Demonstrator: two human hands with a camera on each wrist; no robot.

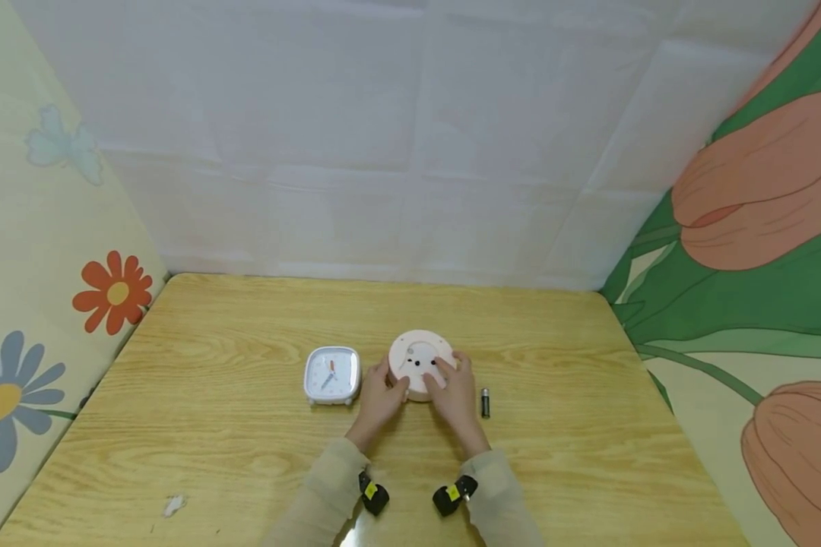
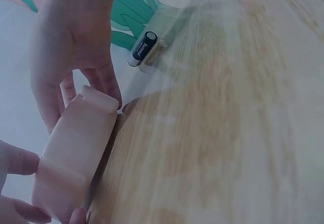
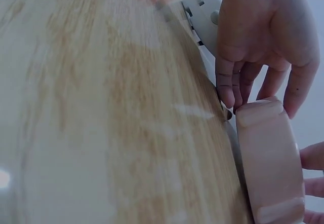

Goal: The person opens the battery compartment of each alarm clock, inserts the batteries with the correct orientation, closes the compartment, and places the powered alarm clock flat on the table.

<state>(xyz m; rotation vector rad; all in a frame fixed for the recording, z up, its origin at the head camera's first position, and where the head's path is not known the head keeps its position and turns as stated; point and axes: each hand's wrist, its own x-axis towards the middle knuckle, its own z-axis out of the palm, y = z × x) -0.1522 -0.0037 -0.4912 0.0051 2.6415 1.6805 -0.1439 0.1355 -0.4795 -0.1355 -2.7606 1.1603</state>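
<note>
A round pale pink alarm clock (image 1: 400, 346) lies face down on the table, its back with a recess and small dark knobs turned up. My left hand (image 1: 380, 403) grips its left side, thumb on the near rim. At the right side my right hand (image 1: 457, 396) holds the clock, with fingers curled over the rim and the thumb and a finger on the back. Two feet stick out from the clock's pink side (image 2: 76, 138), seen in both wrist views. The dial is hidden underneath.
To the left stands a white square alarm clock (image 1: 331, 375), dial up. A dark battery (image 1: 485, 403) lies just right of my right hand. A small white scrap (image 1: 174, 505) is near the front left of the wooden table (image 1: 246, 319). Printed cloths hang around it.
</note>
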